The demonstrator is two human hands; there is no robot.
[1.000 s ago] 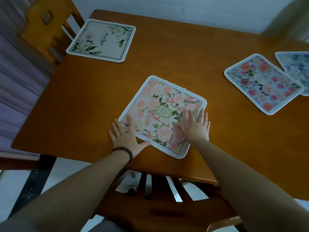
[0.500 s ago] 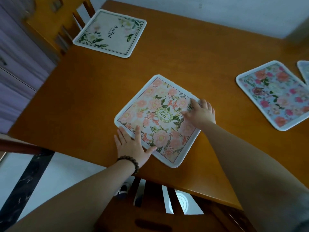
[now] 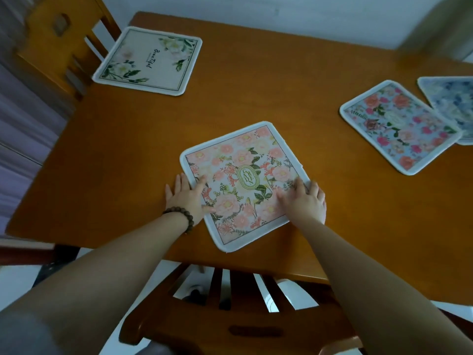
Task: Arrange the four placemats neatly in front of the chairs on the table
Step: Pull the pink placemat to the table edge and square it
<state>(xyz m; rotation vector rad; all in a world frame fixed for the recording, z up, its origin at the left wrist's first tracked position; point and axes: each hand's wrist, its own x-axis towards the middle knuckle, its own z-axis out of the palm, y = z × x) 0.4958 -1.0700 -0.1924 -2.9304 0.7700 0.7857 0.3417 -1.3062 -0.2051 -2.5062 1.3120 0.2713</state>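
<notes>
Near the tabletop's (image 3: 256, 85) front edge, flat open fingers (image 3: 298, 184) press one crooked placemat (image 3: 243, 180), two others still overlapping far right.

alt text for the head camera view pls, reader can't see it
Both hands press flat on a pink floral placemat lying askew near the wooden table's front edge, left hand at its left side, right hand at its right. A white floral placemat lies far left before a chair; two more placemats overlap at the right edge.
</notes>
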